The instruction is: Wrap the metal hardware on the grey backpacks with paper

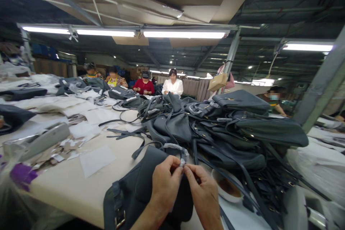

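A dark grey-green leather bag (144, 170) with a gold buckle lies on the table's near edge in front of me. Its looped handle (172, 146) is covered in pale translucent wrapping (184, 156). My left hand (166, 179) pinches the wrapping at the handle's near end between thumb and fingers. Right beside it, my right hand (202, 191) is closed in a pinch on the same spot, fingertips nearly touching the left ones. What exactly lies between the fingertips is too small to make out.
Many similar bags (229, 133) are heaped ahead and to the right, straps trailing. A bowl of brown liquid (228, 185) stands by my right hand. Tape dispensers (44, 140) and paper scraps (63, 152) sit left. Several people work across the table (61, 178).
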The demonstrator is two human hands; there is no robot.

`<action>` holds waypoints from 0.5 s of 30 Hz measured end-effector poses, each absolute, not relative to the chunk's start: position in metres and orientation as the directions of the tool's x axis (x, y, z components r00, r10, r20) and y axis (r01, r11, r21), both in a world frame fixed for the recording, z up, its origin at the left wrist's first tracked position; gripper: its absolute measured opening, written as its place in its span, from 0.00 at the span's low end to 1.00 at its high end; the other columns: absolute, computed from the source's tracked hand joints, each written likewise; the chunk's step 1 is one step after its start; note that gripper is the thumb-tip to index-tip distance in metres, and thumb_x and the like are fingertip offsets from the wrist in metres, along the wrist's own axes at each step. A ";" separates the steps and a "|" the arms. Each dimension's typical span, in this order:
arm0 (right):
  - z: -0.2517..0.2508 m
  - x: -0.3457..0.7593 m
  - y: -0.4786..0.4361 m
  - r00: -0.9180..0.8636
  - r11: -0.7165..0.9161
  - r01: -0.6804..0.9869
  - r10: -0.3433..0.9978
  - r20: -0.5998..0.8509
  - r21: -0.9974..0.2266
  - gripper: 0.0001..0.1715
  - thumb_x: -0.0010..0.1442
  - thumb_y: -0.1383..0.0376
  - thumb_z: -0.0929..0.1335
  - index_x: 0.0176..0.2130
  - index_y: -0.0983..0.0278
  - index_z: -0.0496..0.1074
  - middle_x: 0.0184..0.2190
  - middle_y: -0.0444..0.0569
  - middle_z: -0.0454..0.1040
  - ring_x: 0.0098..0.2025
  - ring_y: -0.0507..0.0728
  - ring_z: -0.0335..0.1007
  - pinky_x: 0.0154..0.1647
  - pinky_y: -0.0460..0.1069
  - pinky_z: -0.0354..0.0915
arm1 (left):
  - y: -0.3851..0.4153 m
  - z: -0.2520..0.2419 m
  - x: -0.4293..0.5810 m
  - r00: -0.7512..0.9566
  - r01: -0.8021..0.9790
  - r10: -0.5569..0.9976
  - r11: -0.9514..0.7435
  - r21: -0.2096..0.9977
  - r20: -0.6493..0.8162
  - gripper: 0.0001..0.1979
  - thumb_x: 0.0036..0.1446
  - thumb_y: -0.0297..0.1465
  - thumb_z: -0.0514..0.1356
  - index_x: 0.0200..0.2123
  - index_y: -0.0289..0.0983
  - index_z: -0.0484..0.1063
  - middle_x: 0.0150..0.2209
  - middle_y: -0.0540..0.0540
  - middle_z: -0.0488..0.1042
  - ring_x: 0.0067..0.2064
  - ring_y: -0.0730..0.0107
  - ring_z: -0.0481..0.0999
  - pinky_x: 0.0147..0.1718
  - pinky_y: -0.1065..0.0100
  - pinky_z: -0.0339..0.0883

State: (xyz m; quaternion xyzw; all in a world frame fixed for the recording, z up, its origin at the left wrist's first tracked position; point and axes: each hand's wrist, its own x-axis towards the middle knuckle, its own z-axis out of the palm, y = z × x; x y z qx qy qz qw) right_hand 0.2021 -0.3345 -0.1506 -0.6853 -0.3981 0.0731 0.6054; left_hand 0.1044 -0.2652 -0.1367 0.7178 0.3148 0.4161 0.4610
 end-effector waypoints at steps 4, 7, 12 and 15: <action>-0.151 0.201 -0.332 0.659 0.020 0.408 0.685 0.310 -0.913 0.19 0.57 0.52 0.66 0.35 0.61 0.81 0.33 0.51 0.81 0.35 0.62 0.74 0.40 0.52 0.66 | -0.267 -0.140 0.103 0.441 0.049 0.819 -0.430 0.902 0.366 0.06 0.56 0.29 0.56 0.30 0.39 0.73 0.30 0.49 0.77 0.33 0.66 0.75 0.36 0.70 0.64; -0.147 0.198 -0.328 0.640 0.051 0.309 0.728 0.247 -0.950 0.20 0.58 0.52 0.67 0.34 0.63 0.81 0.29 0.50 0.80 0.32 0.60 0.72 0.35 0.51 0.65 | -0.269 -0.137 0.101 0.473 -0.003 0.794 -0.433 0.901 0.383 0.08 0.58 0.30 0.55 0.30 0.38 0.73 0.29 0.49 0.76 0.32 0.67 0.75 0.35 0.71 0.65; -0.134 0.185 -0.324 0.609 0.318 -0.166 0.778 0.157 -0.934 0.15 0.52 0.55 0.71 0.32 0.64 0.79 0.29 0.47 0.78 0.36 0.58 0.72 0.40 0.50 0.66 | -0.266 -0.134 0.100 0.485 -0.138 0.803 -0.321 0.937 0.346 0.07 0.53 0.35 0.61 0.29 0.37 0.72 0.26 0.51 0.75 0.31 0.69 0.74 0.33 0.72 0.66; -0.134 0.183 -0.316 0.682 0.376 -0.132 0.706 0.192 -0.917 0.09 0.50 0.59 0.71 0.26 0.63 0.77 0.35 0.47 0.78 0.43 0.58 0.71 0.48 0.50 0.64 | -0.257 -0.138 0.106 0.526 -0.232 0.847 0.058 0.971 0.075 0.20 0.41 0.40 0.69 0.35 0.37 0.69 0.21 0.56 0.71 0.21 0.76 0.67 0.21 0.75 0.59</action>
